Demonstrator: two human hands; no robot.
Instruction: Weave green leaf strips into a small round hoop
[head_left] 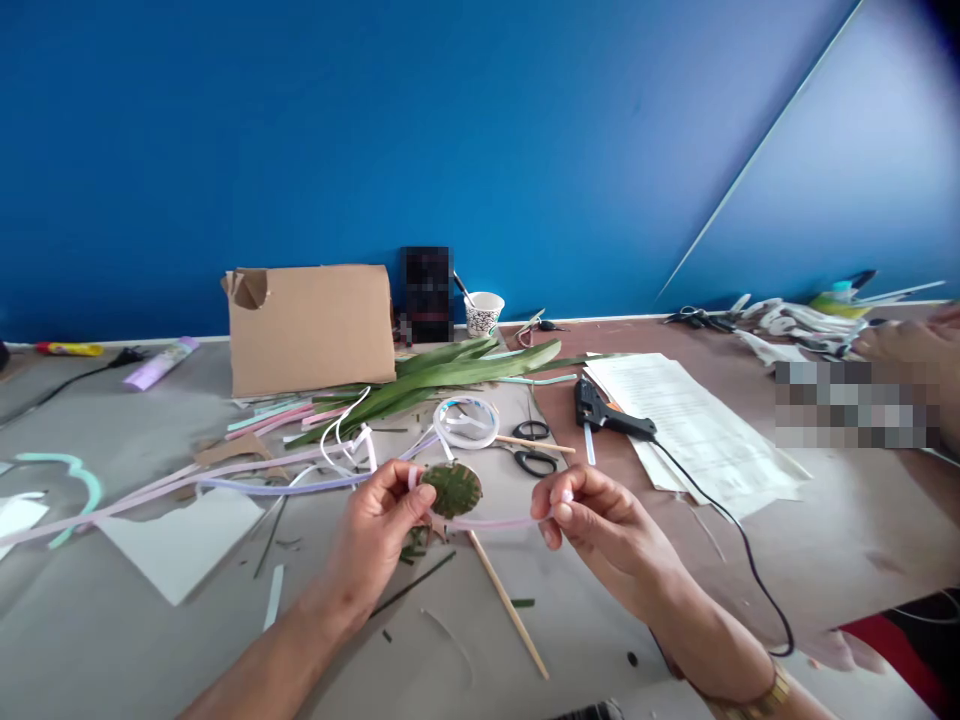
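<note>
Head view — your L hand [386, 515]: fingers closed, thumb & index pinching green disc [453, 491] at its L edge. Your R hand [596, 515]: fingertips closed on pink strip [499, 523], which runs from disc's lower edge. Loc.: disc held up betw. your hands, over tabletop [592, 655]. Nearby: scissors [534, 462], glue gun [619, 417], wooden stick [510, 605]. Handling, prob. best — strip flat, lightly taut; L thumb near rim; don't bend disc.

Mottled green disc [452, 491]; pale pink strip [495, 523]; black glue gun [590, 402]; black-patterned white cup [482, 318]; blue wall [300, 130].
</note>
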